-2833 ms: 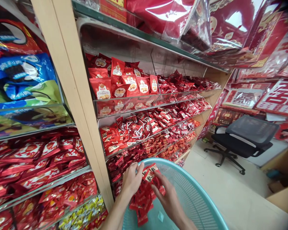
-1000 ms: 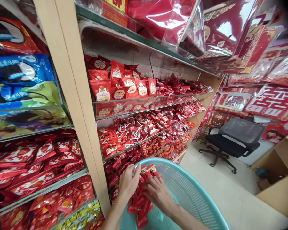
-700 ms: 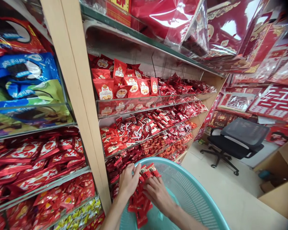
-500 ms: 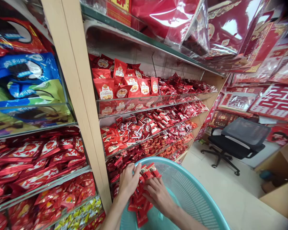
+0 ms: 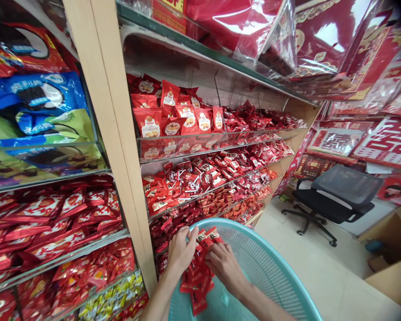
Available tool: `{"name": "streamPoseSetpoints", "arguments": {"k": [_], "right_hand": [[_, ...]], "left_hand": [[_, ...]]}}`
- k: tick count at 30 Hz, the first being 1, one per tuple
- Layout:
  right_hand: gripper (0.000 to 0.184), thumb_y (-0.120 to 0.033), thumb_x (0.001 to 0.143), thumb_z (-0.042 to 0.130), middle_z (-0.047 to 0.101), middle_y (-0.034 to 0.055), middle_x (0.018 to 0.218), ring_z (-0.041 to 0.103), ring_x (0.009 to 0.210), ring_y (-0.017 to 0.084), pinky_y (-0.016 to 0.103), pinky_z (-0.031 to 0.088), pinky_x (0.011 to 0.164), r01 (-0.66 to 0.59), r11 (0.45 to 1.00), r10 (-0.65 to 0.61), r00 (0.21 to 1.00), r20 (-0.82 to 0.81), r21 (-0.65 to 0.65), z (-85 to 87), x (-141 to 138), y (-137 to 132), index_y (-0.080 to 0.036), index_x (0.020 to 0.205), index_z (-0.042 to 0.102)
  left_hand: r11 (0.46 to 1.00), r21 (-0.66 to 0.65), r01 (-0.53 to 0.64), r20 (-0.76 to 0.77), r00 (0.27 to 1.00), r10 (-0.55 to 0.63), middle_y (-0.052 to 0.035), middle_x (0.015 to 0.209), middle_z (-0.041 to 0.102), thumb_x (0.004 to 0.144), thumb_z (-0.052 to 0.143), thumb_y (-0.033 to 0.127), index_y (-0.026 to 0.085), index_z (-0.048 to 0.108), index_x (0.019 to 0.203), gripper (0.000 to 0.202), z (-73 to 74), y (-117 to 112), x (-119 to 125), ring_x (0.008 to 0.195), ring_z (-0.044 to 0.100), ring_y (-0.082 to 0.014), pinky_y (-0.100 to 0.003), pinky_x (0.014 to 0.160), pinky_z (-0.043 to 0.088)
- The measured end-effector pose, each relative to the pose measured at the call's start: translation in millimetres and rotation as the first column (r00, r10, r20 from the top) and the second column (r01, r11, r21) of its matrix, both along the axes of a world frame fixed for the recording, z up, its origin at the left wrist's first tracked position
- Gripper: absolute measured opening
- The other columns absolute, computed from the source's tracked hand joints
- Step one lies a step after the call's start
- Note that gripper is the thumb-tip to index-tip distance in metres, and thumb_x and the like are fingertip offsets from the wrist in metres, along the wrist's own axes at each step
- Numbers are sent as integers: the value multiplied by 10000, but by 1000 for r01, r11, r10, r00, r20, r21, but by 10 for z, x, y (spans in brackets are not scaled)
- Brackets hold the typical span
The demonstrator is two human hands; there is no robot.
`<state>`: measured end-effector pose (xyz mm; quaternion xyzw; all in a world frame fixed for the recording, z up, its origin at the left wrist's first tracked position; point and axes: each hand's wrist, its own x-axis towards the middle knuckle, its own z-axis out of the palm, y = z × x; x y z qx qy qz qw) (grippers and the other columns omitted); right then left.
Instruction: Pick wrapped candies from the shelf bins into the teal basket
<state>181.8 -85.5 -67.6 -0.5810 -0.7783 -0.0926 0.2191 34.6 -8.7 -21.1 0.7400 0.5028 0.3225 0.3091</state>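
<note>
A pile of small red snack packets (image 5: 198, 277) lies inside a round teal mesh basket (image 5: 263, 263) at the bottom of the head view. My left hand (image 5: 181, 249) curls over the basket's near rim and presses on the top packets. My right hand (image 5: 224, 266) is closed over the same bunch from the right. Between the two hands a few packets with white characters (image 5: 207, 236) stick up. Both forearms come in from the bottom edge.
Shelves with clear front lips (image 5: 187, 147) hold heaps of red packets right behind the basket. A wooden upright (image 5: 113, 133) divides the shelving. Blue and green bags (image 5: 43, 111) sit upper left. A black office chair (image 5: 337, 200) stands on the tiled floor at right.
The hands have closed in on the packets since the earliest frame, the right hand sliding left over the pile. Over the last second they barely move; only the view shifts a little.
</note>
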Motion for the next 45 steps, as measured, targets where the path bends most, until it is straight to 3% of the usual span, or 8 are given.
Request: {"name": "streamPoseSetpoints", "arguments": {"k": [13, 25, 28, 32, 35, 38, 41, 45], "right_hand": [[119, -318, 846, 498, 561, 1, 789, 466, 748, 158, 308, 360, 674, -70, 997, 68, 996, 62, 35, -56, -8, 78, -218, 812, 553], [164, -357, 832, 514, 557, 1, 781, 465, 736, 153, 300, 345, 665, -124, 989, 121, 992, 42, 78, 4, -83, 97, -211, 761, 535], [170, -346, 856, 476, 567, 15, 802, 472, 749, 150, 300, 331, 668, -142, 983, 142, 990, 7, 114, 207, -31, 127, -206, 791, 547], [165, -296, 884, 425, 571, 45, 875, 482, 809, 151, 303, 334, 714, -118, 968, 135, 989, -62, 224, 831, -104, 369, -197, 872, 556], [203, -277, 905, 364, 556, 50, 982, 475, 916, 157, 299, 342, 773, -146, 960, 161, 986, -47, 241, 1385, -288, 739, -201, 975, 539], [277, -191, 887, 353, 552, 57, 1067, 461, 964, 183, 325, 355, 814, -240, 955, 234, 971, 55, 174, 1766, -491, 1240, -194, 1135, 477], [437, -61, 806, 367, 541, 78, 1164, 452, 1034, 220, 372, 365, 847, -262, 964, 256, 962, 96, 45, 1912, -672, 1746, -175, 1223, 430], [539, -42, 731, 449, 505, 63, 1264, 437, 1131, 232, 382, 352, 933, -312, 940, 320, 947, 40, -141, 1932, -884, 2187, -189, 1248, 430]], "left_hand": [[1000, -4, 2, -9, 1000, -2, -1, 688, 592, 846, 305, 519, 204, 545, 665, 436, -15, -3, -23, 669, 555, -134, -213, 631, 332], [1000, -7, -22, -3, 1000, 22, 9, 657, 579, 849, 303, 524, 203, 503, 640, 432, 1, -11, -52, 647, 548, -129, -208, 610, 318], [1000, -12, -21, -2, 1000, 21, 12, 645, 566, 850, 297, 528, 203, 499, 640, 437, -11, -6, -68, 635, 537, -126, -207, 600, 313], [1000, 8, -8, -2, 1000, 8, 13, 644, 551, 847, 300, 526, 194, 495, 629, 443, -51, 9, -68, 604, 508, -116, -202, 571, 298], [999, 27, -17, -6, 1000, 17, 13, 636, 531, 846, 287, 534, 190, 450, 597, 454, -79, 19, -51, 593, 490, -113, -201, 563, 293], [999, 26, -26, -14, 1000, 27, 11, 635, 524, 844, 284, 535, 191, 434, 590, 453, -84, 17, -35, 610, 501, -120, -205, 580, 300], [999, 19, -27, -15, 1000, 28, 15, 622, 518, 844, 291, 529, 194, 430, 590, 443, -70, 5, -32, 614, 500, -120, -208, 589, 301], [999, 26, -41, 5, 999, 41, 22, 624, 514, 848, 282, 527, 196, 427, 594, 442, -64, 1, -53, 613, 489, -111, -206, 590, 299]]}}
